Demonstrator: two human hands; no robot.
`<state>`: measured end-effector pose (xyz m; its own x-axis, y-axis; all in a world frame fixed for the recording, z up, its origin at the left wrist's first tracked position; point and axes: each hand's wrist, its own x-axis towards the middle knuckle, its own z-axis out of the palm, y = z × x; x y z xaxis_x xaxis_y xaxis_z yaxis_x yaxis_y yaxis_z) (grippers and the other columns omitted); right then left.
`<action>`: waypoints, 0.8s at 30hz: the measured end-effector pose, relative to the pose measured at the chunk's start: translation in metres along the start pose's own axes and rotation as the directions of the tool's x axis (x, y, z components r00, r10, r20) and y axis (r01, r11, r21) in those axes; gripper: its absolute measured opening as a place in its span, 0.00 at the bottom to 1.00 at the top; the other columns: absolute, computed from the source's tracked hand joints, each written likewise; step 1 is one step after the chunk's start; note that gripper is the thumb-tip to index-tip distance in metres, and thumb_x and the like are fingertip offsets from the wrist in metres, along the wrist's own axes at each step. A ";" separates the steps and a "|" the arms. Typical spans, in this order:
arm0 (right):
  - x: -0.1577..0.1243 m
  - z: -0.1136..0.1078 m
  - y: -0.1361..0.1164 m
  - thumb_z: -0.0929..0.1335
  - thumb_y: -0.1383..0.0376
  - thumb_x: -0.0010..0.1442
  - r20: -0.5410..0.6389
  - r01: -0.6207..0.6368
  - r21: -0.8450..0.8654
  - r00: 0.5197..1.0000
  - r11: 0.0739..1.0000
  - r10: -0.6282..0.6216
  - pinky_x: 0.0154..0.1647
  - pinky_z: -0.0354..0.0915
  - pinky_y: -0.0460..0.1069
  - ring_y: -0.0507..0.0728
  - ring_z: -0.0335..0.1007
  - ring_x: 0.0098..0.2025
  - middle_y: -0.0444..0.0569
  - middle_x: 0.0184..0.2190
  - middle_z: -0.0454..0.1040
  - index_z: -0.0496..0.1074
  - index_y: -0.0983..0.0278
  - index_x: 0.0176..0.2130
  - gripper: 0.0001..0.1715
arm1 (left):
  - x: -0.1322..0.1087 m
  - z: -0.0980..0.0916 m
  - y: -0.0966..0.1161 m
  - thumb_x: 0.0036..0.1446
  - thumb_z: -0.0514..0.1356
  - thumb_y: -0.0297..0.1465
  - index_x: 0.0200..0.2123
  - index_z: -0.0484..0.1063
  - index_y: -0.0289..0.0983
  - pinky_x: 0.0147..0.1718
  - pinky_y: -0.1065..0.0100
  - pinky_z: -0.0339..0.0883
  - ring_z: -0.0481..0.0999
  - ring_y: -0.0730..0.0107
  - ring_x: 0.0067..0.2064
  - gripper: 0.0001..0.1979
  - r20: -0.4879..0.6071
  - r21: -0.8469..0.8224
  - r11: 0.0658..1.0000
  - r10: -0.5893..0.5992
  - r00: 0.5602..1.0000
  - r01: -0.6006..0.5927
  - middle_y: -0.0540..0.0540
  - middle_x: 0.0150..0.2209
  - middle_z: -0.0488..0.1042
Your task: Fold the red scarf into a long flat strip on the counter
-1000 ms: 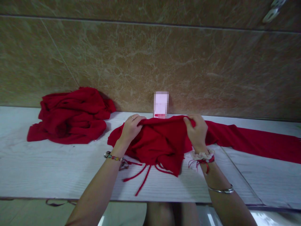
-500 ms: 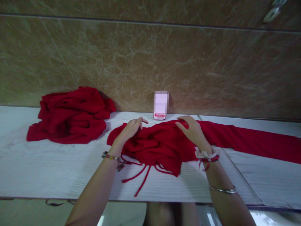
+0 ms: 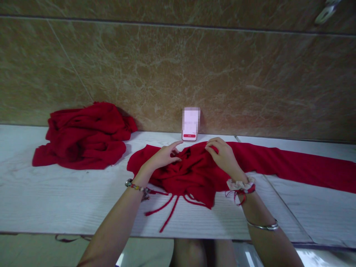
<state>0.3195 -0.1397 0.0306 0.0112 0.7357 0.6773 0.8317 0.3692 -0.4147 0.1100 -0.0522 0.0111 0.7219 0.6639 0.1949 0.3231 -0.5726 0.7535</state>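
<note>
A red scarf (image 3: 191, 174) with loose fringe strands lies in front of me, bunched in folds at the middle. Its long flat end runs off to the right. Over the left side of the bunch is my left hand (image 3: 164, 155), thumb and forefinger spread apart above the folds. My right hand (image 3: 222, 154) has its fingertips pinched together on the scarf's upper edge. Further left, a second red cloth (image 3: 86, 137) sits in a crumpled heap, with neither hand touching it.
A phone (image 3: 190, 124) with a lit screen leans against the brown marbled wall (image 3: 155, 74) behind the scarf. Everything rests on a white wood-grain tabletop (image 3: 55, 200), whose front edge is near my legs. A pale fitting (image 3: 326, 14) shows at top right.
My left hand has shifted right over the folds, its thumb and forefinger still apart. The right hand's fingers have closed together at the scarf's upper edge. The bunched middle is slightly rearranged.
</note>
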 end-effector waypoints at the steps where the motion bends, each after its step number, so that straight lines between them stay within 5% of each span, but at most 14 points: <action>1: 0.001 -0.003 0.001 0.61 0.67 0.56 -0.082 -0.011 0.009 0.997 1.000 0.012 0.37 0.63 0.51 0.55 0.64 0.33 0.48 0.28 0.67 0.66 0.62 0.25 0.09 | 0.000 -0.002 -0.001 0.44 0.60 0.25 0.52 0.61 0.37 0.34 0.69 0.67 0.73 0.72 0.32 0.28 -0.050 -0.007 1.000 -0.005 0.999 0.004 0.49 0.30 0.74; 3: 0.003 -0.011 0.002 0.61 0.65 0.57 -0.282 -0.046 0.014 0.958 0.999 0.048 0.35 0.62 0.51 0.54 0.63 0.32 0.47 0.27 0.66 0.65 0.62 0.25 0.09 | 0.000 -0.008 0.002 0.46 0.58 0.24 0.46 0.67 0.37 0.33 0.71 0.66 0.72 0.73 0.29 0.20 -0.255 0.008 1.000 0.019 0.967 -0.018 0.51 0.27 0.73; 4: 0.003 -0.014 0.002 0.61 0.64 0.57 -0.388 -0.071 0.013 0.919 0.997 0.070 0.35 0.61 0.51 0.54 0.62 0.33 0.47 0.28 0.65 0.64 0.62 0.25 0.10 | 0.000 -0.011 0.004 0.46 0.58 0.25 0.43 0.68 0.37 0.33 0.71 0.66 0.72 0.74 0.30 0.17 -0.405 0.026 0.999 0.045 0.913 -0.038 0.51 0.27 0.72; 7: 0.003 -0.025 0.000 0.60 0.62 0.57 -0.624 -0.123 0.036 0.773 0.992 0.119 0.36 0.60 0.51 0.55 0.61 0.36 0.48 0.31 0.64 0.64 0.62 0.25 0.11 | -0.003 -0.023 0.010 0.49 0.57 0.29 0.40 0.68 0.36 0.35 0.71 0.65 0.71 0.73 0.31 0.12 -0.787 0.062 0.994 0.106 0.608 -0.092 0.50 0.28 0.72; 8: 0.003 -0.029 0.000 0.60 0.62 0.57 -0.635 -0.118 0.060 0.762 0.991 0.129 0.37 0.60 0.51 0.55 0.61 0.37 0.49 0.32 0.64 0.64 0.62 0.26 0.11 | -0.004 -0.026 0.010 0.49 0.57 0.30 0.40 0.68 0.36 0.34 0.72 0.65 0.71 0.74 0.31 0.12 -0.839 0.057 0.993 0.104 0.534 -0.104 0.50 0.28 0.71; 9: 0.003 -0.032 0.000 0.60 0.61 0.57 -0.596 -0.100 0.093 0.791 0.991 0.136 0.37 0.60 0.51 0.55 0.61 0.37 0.49 0.33 0.64 0.65 0.62 0.25 0.12 | -0.004 -0.030 0.008 0.49 0.57 0.31 0.39 0.68 0.36 0.33 0.72 0.65 0.71 0.74 0.31 0.12 -0.858 0.040 0.993 0.090 0.505 -0.110 0.51 0.28 0.71; 10: 0.003 -0.036 0.000 0.60 0.61 0.57 -0.498 -0.078 0.136 0.857 0.988 0.136 0.36 0.60 0.51 0.55 0.62 0.37 0.49 0.33 0.65 0.65 0.62 0.25 0.13 | -0.004 -0.032 0.005 0.49 0.57 0.31 0.39 0.67 0.35 0.32 0.73 0.65 0.71 0.74 0.30 0.12 -0.855 0.013 0.994 0.067 0.514 -0.108 0.51 0.27 0.70; 12: 0.003 -0.041 0.002 0.62 0.58 0.55 -0.120 -0.062 0.234 0.988 0.970 0.092 0.35 0.61 0.50 0.54 0.64 0.34 0.48 0.31 0.67 0.66 0.63 0.22 0.15 | -0.002 -0.034 -0.003 0.48 0.57 0.32 0.40 0.67 0.35 0.31 0.73 0.65 0.71 0.74 0.29 0.14 -0.800 -0.048 0.996 0.010 0.600 -0.081 0.50 0.27 0.71; 14: 0.003 -0.043 0.005 0.62 0.56 0.54 0.267 -0.119 0.274 0.963 0.954 0.044 0.33 0.61 0.49 0.53 0.65 0.30 0.47 0.26 0.69 0.65 0.63 0.18 0.19 | 0.001 -0.030 -0.007 0.50 0.55 0.33 0.42 0.66 0.34 0.32 0.71 0.66 0.72 0.72 0.32 0.15 -0.708 -0.089 0.995 -0.028 0.706 -0.049 0.48 0.30 0.72; 15: 0.003 -0.041 0.006 0.62 0.56 0.54 0.362 -0.151 0.255 0.931 0.955 0.051 0.33 0.62 0.49 0.53 0.66 0.29 0.46 0.23 0.69 0.65 0.63 0.17 0.20 | 0.002 -0.027 -0.007 0.51 0.54 0.34 0.44 0.65 0.34 0.34 0.69 0.66 0.73 0.71 0.34 0.16 -0.652 -0.095 0.995 -0.032 0.758 -0.040 0.45 0.33 0.73; 19: 0.001 -0.027 0.006 0.63 0.58 0.53 0.224 -0.157 0.137 0.967 0.978 0.124 0.36 0.63 0.52 0.55 0.67 0.32 0.48 0.28 0.71 0.69 0.64 0.26 0.13 | 0.001 -0.011 0.005 0.52 0.54 0.36 0.48 0.64 0.36 0.43 0.63 0.64 0.69 0.65 0.48 0.20 -0.389 -0.021 0.997 0.057 0.919 -0.071 0.41 0.47 0.69; 22: -0.001 -0.016 0.002 0.66 0.59 0.51 0.188 -0.044 0.097 0.982 0.994 0.025 0.43 0.62 0.54 0.57 0.66 0.41 0.50 0.37 0.70 0.70 0.63 0.37 0.13 | -0.001 -0.002 0.013 0.50 0.57 0.33 0.49 0.63 0.37 0.48 0.64 0.61 0.68 0.65 0.49 0.22 -0.190 0.063 0.993 0.106 0.976 -0.095 0.42 0.49 0.69; 24: -0.002 -0.011 0.001 0.67 0.61 0.51 0.232 0.013 0.062 0.972 0.998 -0.027 0.46 0.61 0.55 0.57 0.65 0.42 0.50 0.39 0.69 0.70 0.61 0.37 0.12 | -0.001 0.001 0.014 0.50 0.58 0.30 0.49 0.65 0.37 0.48 0.65 0.62 0.70 0.66 0.47 0.20 -0.118 0.131 0.989 0.083 0.990 -0.067 0.44 0.47 0.71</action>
<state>0.3258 -0.1472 0.0353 -0.1406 0.8368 0.5292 0.7957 0.4135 -0.4425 0.1149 -0.0611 0.0205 0.6686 0.6667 0.3295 0.3517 -0.6739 0.6498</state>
